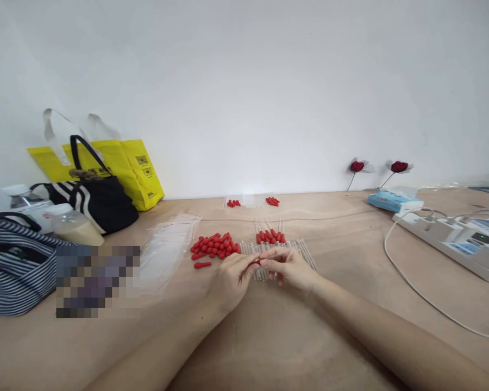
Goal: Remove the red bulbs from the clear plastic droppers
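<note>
My left hand (233, 276) and my right hand (288, 266) meet over the front of a row of clear thin tubes (305, 252). Between their fingertips shows a bit of a red rubber bulb (256, 262), pinched from both sides; whether a tube is also in the right fingers is hidden. Left of the hands lies a heap of loose red rubber bulbs (215, 245), with a single bulb (202, 265) lying apart in front. Just behind the tubes, several droppers (271, 237) lie side by side, red bulbs toward me and clear stems pointing to the wall.
Flat clear plastic bags (167, 250) lie left of the heap. A bag with red-bulbed droppers (252, 201) rests by the wall. At left stand a yellow bag (142, 174), a black bag (106, 203) and bottles; at right, a power strip (452, 244), cable (407, 277) and tissue pack (395, 201).
</note>
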A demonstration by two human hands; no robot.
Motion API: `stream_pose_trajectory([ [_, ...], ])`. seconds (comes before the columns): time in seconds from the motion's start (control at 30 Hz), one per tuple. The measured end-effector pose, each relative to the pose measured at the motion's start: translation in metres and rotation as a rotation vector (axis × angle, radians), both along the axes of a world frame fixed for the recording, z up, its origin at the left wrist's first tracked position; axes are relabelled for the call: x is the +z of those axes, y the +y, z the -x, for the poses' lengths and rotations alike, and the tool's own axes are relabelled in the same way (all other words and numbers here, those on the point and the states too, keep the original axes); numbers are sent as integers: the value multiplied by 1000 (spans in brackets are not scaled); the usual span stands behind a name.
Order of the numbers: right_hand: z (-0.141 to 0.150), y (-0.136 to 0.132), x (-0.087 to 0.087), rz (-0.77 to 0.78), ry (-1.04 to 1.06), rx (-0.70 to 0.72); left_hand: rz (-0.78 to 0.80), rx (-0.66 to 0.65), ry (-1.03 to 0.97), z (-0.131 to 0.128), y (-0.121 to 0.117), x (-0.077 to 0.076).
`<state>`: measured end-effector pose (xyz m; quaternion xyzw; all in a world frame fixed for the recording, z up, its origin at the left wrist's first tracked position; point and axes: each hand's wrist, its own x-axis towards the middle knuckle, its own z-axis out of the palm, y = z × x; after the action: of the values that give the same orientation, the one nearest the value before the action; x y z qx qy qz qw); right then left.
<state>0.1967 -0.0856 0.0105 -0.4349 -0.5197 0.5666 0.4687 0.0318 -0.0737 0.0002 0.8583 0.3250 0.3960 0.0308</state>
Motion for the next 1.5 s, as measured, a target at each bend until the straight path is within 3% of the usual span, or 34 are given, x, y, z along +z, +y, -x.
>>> stream_pose_trajectory([
  [0.13, -24, -1, -5, -228, -141, -122, -133, 40, 76, 4, 5, -2],
  [0.27, -41, -11, -10, -739, -611, -190, -228, 91, 150, 1, 3, 0],
  [0.37, -40, -18, -17, -1069, -935, -264, -299, 75, 177, -5, -4, 3],
  [0.5, -30, -19, -28, -1275, -1103, -373, -371, 44, 188, -10, -10, 5],
  [0.8, -28, -20, -35, -1457, -1175, -387, -361, -14, 251, -10, -5, -2],
  [1.5, -25, -23, -34, -1463, -1163, -387, -347, -37, 330, 0, -9, 0],
])
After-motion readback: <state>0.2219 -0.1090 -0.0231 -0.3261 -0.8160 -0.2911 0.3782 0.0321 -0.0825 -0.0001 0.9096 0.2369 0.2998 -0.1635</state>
